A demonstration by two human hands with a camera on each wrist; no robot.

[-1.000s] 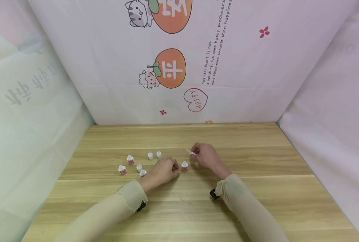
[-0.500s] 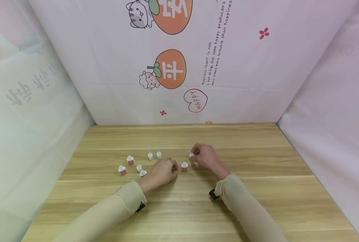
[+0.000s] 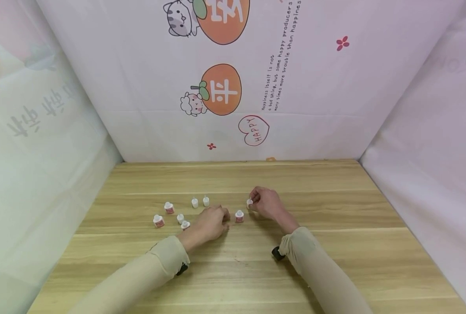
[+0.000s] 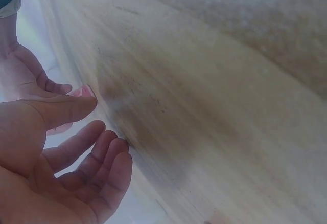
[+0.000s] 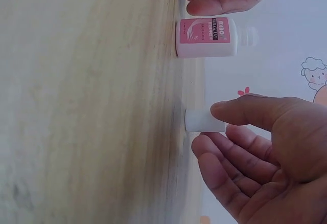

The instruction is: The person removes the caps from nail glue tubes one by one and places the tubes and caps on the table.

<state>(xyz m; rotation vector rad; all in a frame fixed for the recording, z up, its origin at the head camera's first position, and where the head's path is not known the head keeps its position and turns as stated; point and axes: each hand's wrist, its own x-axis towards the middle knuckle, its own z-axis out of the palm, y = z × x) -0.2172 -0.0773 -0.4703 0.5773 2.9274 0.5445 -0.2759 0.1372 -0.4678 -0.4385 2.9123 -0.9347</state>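
My right hand (image 3: 267, 203) pinches a white glue-brush cap (image 5: 198, 120) between thumb and fingers. The cap stands on its flat end at the tabletop, its thin brush pointing up in the head view. To its left is an uncapped glue bottle (image 3: 239, 216), upright, with a pink label (image 5: 205, 30) reading "nail glue, brush on". My left hand (image 3: 211, 221) lies low over the table left of that bottle, fingers loosely bent and holding nothing. In the left wrist view, the left thumb and fingers (image 4: 115, 170) are apart, and the bottle is partly hidden behind them.
Left of the left hand stand three more glue bottles (image 3: 169, 208), one partly covered by the wrist. Three white brush caps (image 3: 195, 203) stand among them, brushes up. The wooden table (image 3: 315, 187) meets a printed white cloth wall (image 3: 303, 131) at the back.
The brush cap in the right hand has gone from tilted, brush pointing up-left, to upright at the table. The left hand has barely moved; the bottles stay put.
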